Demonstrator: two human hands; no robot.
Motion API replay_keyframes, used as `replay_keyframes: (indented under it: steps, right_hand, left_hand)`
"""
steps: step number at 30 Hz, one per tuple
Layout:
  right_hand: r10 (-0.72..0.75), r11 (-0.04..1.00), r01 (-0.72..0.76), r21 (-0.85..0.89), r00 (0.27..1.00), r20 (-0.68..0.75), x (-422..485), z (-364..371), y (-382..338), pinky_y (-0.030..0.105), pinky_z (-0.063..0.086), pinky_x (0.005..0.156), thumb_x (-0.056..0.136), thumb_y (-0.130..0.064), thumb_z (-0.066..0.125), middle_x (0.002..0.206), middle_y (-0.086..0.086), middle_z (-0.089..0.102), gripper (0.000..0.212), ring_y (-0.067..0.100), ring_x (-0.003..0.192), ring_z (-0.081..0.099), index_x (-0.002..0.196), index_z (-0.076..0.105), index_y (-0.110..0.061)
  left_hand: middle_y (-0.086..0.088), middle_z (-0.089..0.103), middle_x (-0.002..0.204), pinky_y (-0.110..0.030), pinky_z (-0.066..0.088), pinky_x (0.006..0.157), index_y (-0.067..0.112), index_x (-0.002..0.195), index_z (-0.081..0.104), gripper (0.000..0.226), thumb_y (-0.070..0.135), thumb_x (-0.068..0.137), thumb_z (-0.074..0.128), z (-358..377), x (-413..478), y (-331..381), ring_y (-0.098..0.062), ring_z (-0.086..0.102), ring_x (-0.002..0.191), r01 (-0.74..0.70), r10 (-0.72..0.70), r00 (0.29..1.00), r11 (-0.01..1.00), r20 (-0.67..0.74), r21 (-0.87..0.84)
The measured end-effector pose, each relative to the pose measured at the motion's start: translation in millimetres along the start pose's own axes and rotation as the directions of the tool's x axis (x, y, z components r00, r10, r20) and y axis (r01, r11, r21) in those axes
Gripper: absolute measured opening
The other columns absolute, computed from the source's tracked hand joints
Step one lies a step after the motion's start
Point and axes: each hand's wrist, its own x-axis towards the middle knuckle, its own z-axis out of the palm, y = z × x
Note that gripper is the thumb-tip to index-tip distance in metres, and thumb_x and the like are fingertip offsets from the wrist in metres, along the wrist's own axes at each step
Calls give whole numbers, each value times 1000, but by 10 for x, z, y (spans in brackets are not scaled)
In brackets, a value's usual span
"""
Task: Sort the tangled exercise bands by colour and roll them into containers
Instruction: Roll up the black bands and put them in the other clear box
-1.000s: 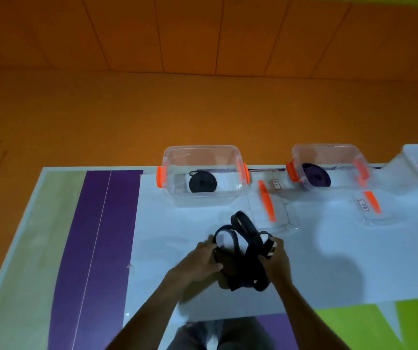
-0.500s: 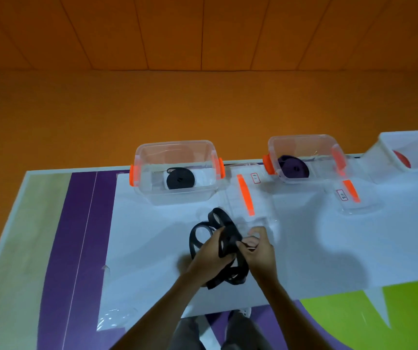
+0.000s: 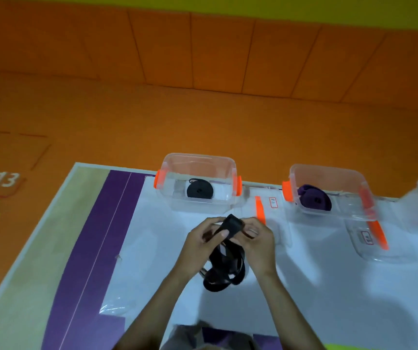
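Loose loops of black band (image 3: pixel 224 272) now trailed on white sheet (image 3: pixel 157 248), no longer fanned out. Flattened end pinched between left hand (image 3: pixel 200 239) and right hand (image 3: pixel 259 238); rolling judged begun. Black-roll container (image 3: pixel 200 207) sits just beyond, purple-roll container (image 3: pixel 329 170) further right.

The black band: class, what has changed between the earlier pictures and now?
The left hand and right hand now pinch a fold of the black band; its loops, earlier splayed upward, hang below. The black roll and purple roll stay put.
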Motion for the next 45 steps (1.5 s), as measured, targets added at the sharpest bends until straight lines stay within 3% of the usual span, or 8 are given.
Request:
replay_keyframes:
  steps: [5,11,15,24,31,37,42,45]
  right_hand:
    - [-39,995,54,-78,982,186,21,141,-371,42,62,82,80,3,84,79,5,77,25,25,83,76,80,75,-20]
    - [-137,964,235,-123,838,529,-21,236,-992,25,56,92,93,-1,74,100,-3,79,25,17,98,75,104,75,-23]
    - [-187,979,200,40,802,567,-87,374,-1204,43,60,94,99,-14,57,110,14,72,37,31,107,72,131,67,-29]
    - [-323,946,319,50,929,178,-302,911,-1310,34,61,56,98,-10,71,96,11,73,16,26,81,76,108,65,-21]
    - [-343,939,342,26,935,88,-342,1068,-1202,31,60,66,95,-4,73,94,5,75,24,27,77,75,110,65,-20]
    - [-151,988,148,35,979,134,-295,952,-1122,35,60,72,96,-14,74,86,-1,77,9,19,82,75,104,71,-16]
    - [-69,969,52,243,996,60,-260,912,-1078,25,63,72,96,1,67,102,15,70,6,21,95,72,101,68,0]
    - [29,897,-99,431,986,166,-304,961,-990,21,61,78,95,6,66,110,12,70,10,15,96,77,100,71,0]
  left_hand:
    - [10,70,84,-27,51,83,10,97,70,10,15,92,79,-361,-5,202,-11,66,84,-31,30,996,999,-85,-16]
    - [-2,55,80,-25,46,76,10,98,67,11,16,95,76,-713,-207,529,-15,51,77,-186,181,982,978,-58,-91]
    - [-11,53,78,-22,43,73,13,100,68,8,16,96,74,-925,-280,731,-15,50,75,-268,251,961,950,-118,-160]
    - [-4,72,88,-21,51,76,7,115,68,16,12,99,70,-1106,-340,885,-10,64,81,-296,290,955,945,-60,-142]
    - [12,72,95,-25,55,73,18,118,65,44,13,82,89,-1041,-397,789,-10,69,81,-330,312,922,943,-231,-45]
    - [15,75,104,-29,57,91,20,111,74,28,19,85,87,-1158,-394,635,-12,71,103,-371,386,904,922,-185,112]
    - [8,76,105,-33,57,92,21,111,72,26,18,88,84,-1262,-391,534,-18,71,104,-320,323,945,945,-51,66]
    - [3,75,107,-41,58,96,15,107,74,23,13,87,85,-1263,-406,531,-23,71,107,-359,358,927,933,-109,11]
